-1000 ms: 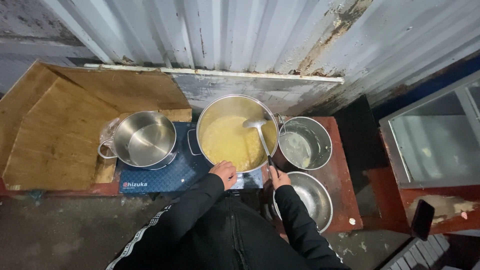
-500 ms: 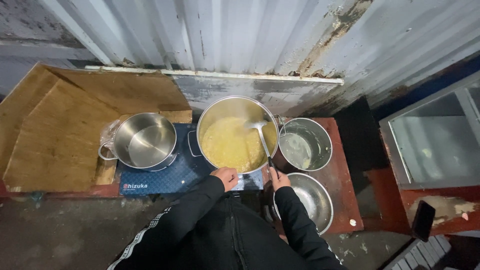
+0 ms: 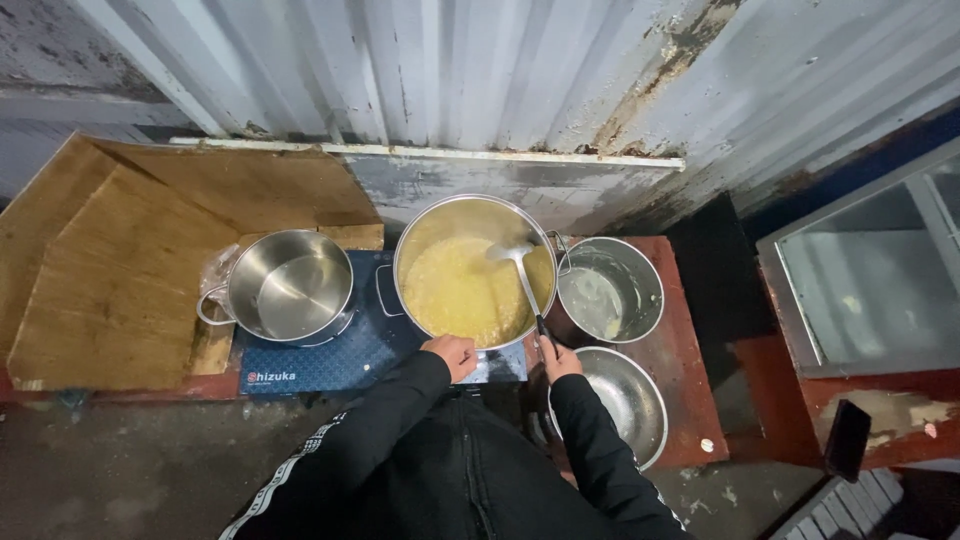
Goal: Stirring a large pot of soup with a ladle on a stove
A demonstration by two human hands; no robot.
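Far left, wooden boards leaned against the corrugated metal wall. Next to them an empty steel pot with side handles sat on the left part of a dark blue cooktop. Just right of it, on the same cooktop, stood the large stockpot, holding a pale yellow, thick mixture.

The person's left hand, in a black sleeve, lay against the near rim of the stockpot, fingers curled at the edge; whether it actually gripped the rim could not be told from this angle. The right hand was clenched around the dark handle end of a long ladle, whose bowl rested in the mixture toward the far right of the stockpot, the shaft slanting back over the rim to the hand.

Right of the stockpot, touching or nearly touching it, a smaller steel pot held whitish residue. Nearer the person, a shallow steel bowl sat on the reddish table. Far right, a glass-fronted cabinet stood well apart.
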